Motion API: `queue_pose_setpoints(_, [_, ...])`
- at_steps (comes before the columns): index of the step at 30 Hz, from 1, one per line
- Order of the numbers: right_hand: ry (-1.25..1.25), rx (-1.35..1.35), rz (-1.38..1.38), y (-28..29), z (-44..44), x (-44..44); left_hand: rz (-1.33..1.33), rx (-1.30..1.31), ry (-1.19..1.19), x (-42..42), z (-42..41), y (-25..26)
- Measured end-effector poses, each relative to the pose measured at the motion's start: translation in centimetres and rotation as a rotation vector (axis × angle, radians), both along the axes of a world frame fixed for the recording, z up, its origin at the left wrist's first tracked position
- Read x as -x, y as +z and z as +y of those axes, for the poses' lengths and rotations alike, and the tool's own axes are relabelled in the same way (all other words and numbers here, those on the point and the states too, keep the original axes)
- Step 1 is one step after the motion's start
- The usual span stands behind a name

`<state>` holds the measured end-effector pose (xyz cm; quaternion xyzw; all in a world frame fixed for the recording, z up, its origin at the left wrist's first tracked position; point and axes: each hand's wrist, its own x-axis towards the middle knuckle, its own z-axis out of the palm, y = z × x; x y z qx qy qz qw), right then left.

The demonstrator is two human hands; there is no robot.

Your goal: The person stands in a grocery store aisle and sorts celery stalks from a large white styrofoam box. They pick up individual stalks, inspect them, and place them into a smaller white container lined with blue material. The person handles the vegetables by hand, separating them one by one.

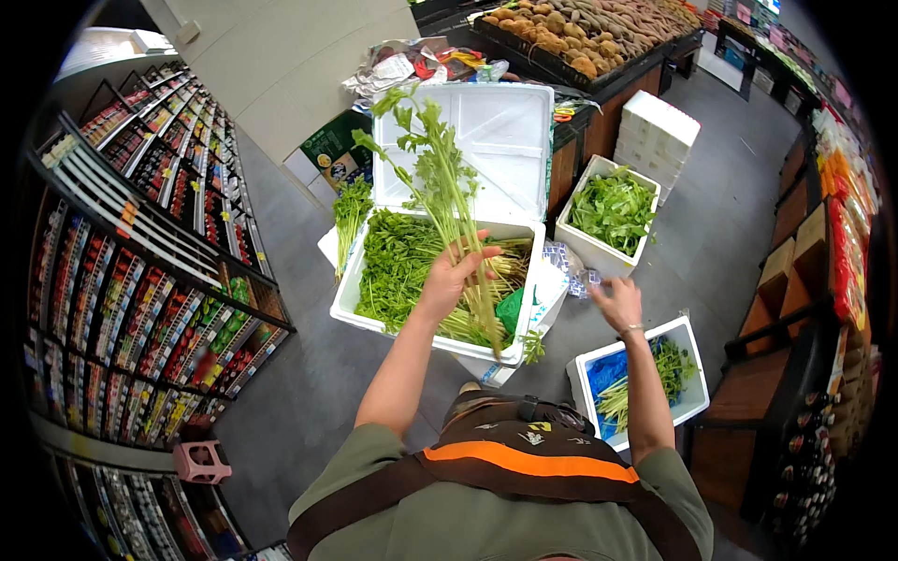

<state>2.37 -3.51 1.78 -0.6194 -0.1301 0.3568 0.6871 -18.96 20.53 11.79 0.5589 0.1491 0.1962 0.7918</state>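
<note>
My left hand is closed around a few long leafy celery stalks, held upright with their leaves at the top. Below them is a large white foam box full of celery, leaves to the left and stalk ends to the right. A green plastic piece lies at its right side. My right hand hovers right of this box, fingers loosely bent and apart, with nothing visible in it. Beneath my right forearm, a smaller foam box lined with blue plastic holds more celery stalks.
A foam lid stands upright behind the large box. Leafy greens fill another foam box, near stacked foam boxes. Potatoes lie on the back display. Stocked shelves and a pink stool are left.
</note>
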Motion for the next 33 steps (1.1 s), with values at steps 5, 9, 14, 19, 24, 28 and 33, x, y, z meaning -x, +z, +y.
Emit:
queue_pose_setpoints(5, [0.298, -0.081, -0.118, 9.3, 11.6, 7.7, -0.005, -0.098, 0.013, 2.7, 4.7, -2.6])
queue_pose_setpoints(9, [0.348, -0.184, -0.181, 8.4, 20.0, 10.8, 0.048, -0.123, -0.006, 3.6, 6.5, -3.5])
queue_pose_setpoints(14, [0.263, -0.266, -0.133, 7.9, 24.9, 13.3, 0.103, -0.088, 0.045, 5.6, 9.3, -4.0])
queue_pose_setpoints(19, [0.084, -0.208, -0.096, 6.5, 28.0, 14.8, 0.125, -0.021, 0.13, 6.7, 12.2, -4.9])
queue_pose_setpoints(24, [-0.074, -0.268, -0.029, 6.1, 30.3, 16.6, 0.121, 0.038, 0.083, 7.4, 14.3, -4.9])
queue_pose_setpoints(28, [-0.182, -0.251, -0.153, 4.6, 31.7, 16.7, 0.129, -0.017, 0.092, 7.3, 14.9, -5.0])
queue_pose_setpoints(33, [-0.276, -0.232, -0.088, 4.7, 32.1, 16.8, 0.134, -0.066, 0.166, 7.2, 14.7, -5.2])
